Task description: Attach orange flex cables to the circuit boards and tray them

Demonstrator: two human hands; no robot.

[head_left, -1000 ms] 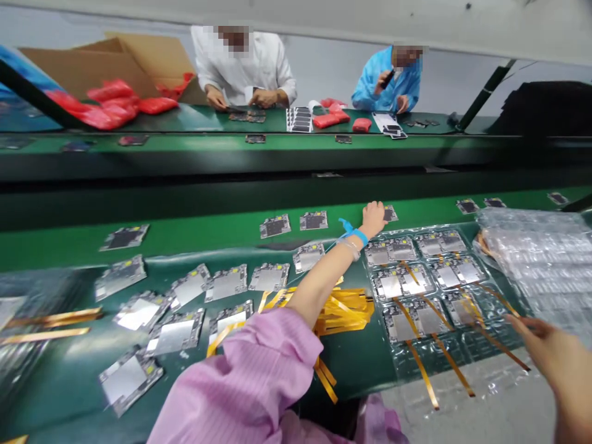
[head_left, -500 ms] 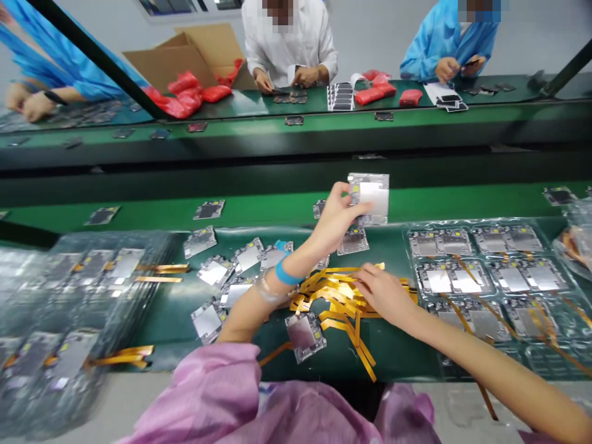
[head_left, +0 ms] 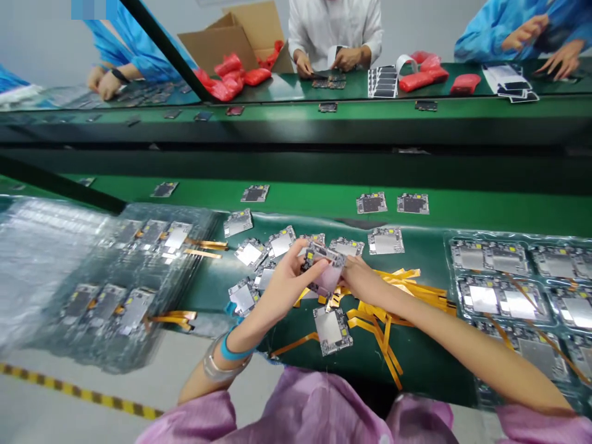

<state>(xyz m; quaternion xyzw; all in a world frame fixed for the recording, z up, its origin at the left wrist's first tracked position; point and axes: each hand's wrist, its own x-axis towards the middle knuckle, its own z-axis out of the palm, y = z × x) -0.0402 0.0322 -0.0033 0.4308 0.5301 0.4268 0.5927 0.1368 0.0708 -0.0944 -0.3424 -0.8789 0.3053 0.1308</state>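
My left hand (head_left: 296,277) grips a circuit board (head_left: 328,274) with a silvery metal cover, tilted above the table, thumb across its face. At the board's right edge is my right hand (head_left: 358,274), fingers bent in and partly hidden; whatever they pinch cannot be made out. Orange flat ribbon cables (head_left: 407,293) lie in a loose pile beneath and beyond the right wrist. Just below the hands another circuit board (head_left: 332,332) lies flat, an orange cable beside it. Several similar boards (head_left: 250,253) are scattered left of and behind my hands.
Clear plastic trays (head_left: 497,296) of boards and cables sit at right; stacked trays (head_left: 185,271) stand at left. A green conveyor belt (head_left: 305,197) with spaced boards runs behind. Across it, people in white (head_left: 335,28) and blue (head_left: 490,31) handle parts near red bags (head_left: 423,74).
My left hand has brought the board down from over the belt toward me. My right hand has left the cable pile and joined it. The view has shifted left; two boards now show on the belt.
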